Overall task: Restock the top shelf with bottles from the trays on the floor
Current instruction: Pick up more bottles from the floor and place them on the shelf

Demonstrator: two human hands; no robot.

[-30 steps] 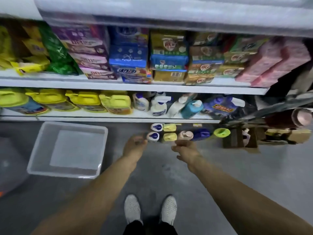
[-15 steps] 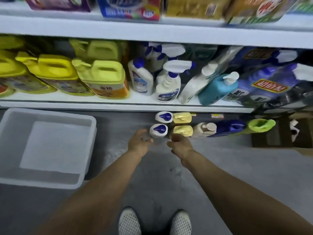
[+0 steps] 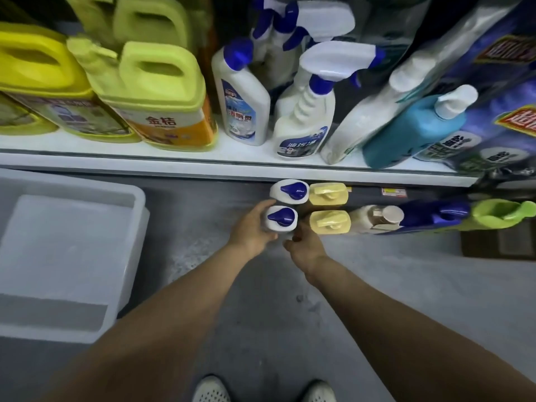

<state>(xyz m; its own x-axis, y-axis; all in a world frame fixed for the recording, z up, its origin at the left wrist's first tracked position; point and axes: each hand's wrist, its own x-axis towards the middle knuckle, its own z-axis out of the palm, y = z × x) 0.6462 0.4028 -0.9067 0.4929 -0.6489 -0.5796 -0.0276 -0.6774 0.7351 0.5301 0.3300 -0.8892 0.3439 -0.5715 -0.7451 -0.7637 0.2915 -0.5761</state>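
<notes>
Several bottles stand on the grey floor under the lowest shelf. Nearest me is a white bottle with a blue cap [image 3: 282,217], and a second one like it [image 3: 289,191] stands behind it. My left hand [image 3: 251,227] grips the near white bottle from its left side. My right hand [image 3: 305,241] is just right of that bottle, fingers curled at its base beside a yellow bottle [image 3: 329,222]; what it holds is hidden. Another yellow bottle [image 3: 327,194], a cream bottle [image 3: 377,218], a dark blue bottle [image 3: 435,216] and a green bottle [image 3: 501,213] continue the row.
A translucent white tray [image 3: 136,204] sits on the floor at the left. The white shelf edge [image 3: 203,166] above carries yellow jugs [image 3: 156,94], spray bottles [image 3: 307,117] and a teal bottle [image 3: 412,132]. A dark box [image 3: 499,242] is at the right. My shoes [image 3: 211,390] are below.
I have bent lower and closer to the floor bottles. My left hand has gone from hovering to wrapping the near white bottle; my right hand has come in beside it.
</notes>
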